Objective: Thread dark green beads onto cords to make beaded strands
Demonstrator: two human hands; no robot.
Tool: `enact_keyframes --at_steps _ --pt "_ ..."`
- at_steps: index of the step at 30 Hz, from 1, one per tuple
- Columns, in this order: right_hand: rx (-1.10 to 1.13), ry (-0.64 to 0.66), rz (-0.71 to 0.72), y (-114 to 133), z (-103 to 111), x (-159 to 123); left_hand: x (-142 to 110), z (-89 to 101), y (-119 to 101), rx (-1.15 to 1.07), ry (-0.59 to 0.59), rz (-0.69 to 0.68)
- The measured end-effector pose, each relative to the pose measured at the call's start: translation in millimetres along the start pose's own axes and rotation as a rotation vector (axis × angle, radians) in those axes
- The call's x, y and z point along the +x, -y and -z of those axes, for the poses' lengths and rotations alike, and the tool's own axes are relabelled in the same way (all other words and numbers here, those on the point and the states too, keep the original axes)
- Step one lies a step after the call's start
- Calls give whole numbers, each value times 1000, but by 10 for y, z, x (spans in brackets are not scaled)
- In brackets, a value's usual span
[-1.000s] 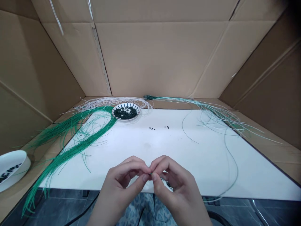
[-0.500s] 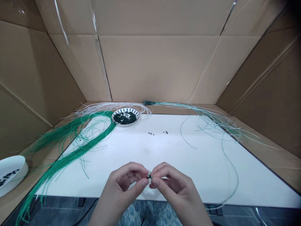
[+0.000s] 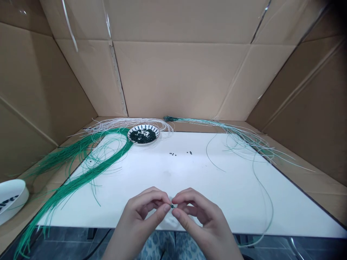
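Near the front edge of the table, my left hand [image 3: 148,209] pinches a tiny dark bead [image 3: 172,206] between thumb and forefinger. My right hand [image 3: 199,209] faces it, its thumb and forefinger curled close around the bead's other side, with a narrow gap between their tips. A short bit of thin strand seems to show there, but it is too small to make out. One pale green strand [image 3: 271,207] loops over the table's right side and disappears behind my right wrist.
A striped plate [image 3: 130,138] of dark beads stands at the back. Green strands [image 3: 89,177] lie left, a white coil [image 3: 116,124] behind, a beaded bundle [image 3: 195,121] along the back right. Loose beads [image 3: 172,154] dot the white table [image 3: 230,202]. A white bowl [image 3: 20,202] is far left; cardboard walls [image 3: 176,79] enclose everything.
The right thumb and forefinger have parted slightly, so the bead shows more clearly between my hands. The whole view has shifted a little.
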State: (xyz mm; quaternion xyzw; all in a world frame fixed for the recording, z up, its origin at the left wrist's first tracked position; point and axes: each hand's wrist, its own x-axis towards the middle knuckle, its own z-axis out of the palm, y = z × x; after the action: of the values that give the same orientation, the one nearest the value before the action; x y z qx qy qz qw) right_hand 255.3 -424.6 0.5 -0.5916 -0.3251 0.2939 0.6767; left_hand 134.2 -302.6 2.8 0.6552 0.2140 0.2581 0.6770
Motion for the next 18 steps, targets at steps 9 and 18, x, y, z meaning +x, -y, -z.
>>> enact_keyframes --at_steps 9,18 --pt "37 -75 -60 14 -17 -68 -10 -3 -36 -44 -79 36" --pt "174 -62 -98 106 -160 -49 -47 -153 -143 -264 -147 91"
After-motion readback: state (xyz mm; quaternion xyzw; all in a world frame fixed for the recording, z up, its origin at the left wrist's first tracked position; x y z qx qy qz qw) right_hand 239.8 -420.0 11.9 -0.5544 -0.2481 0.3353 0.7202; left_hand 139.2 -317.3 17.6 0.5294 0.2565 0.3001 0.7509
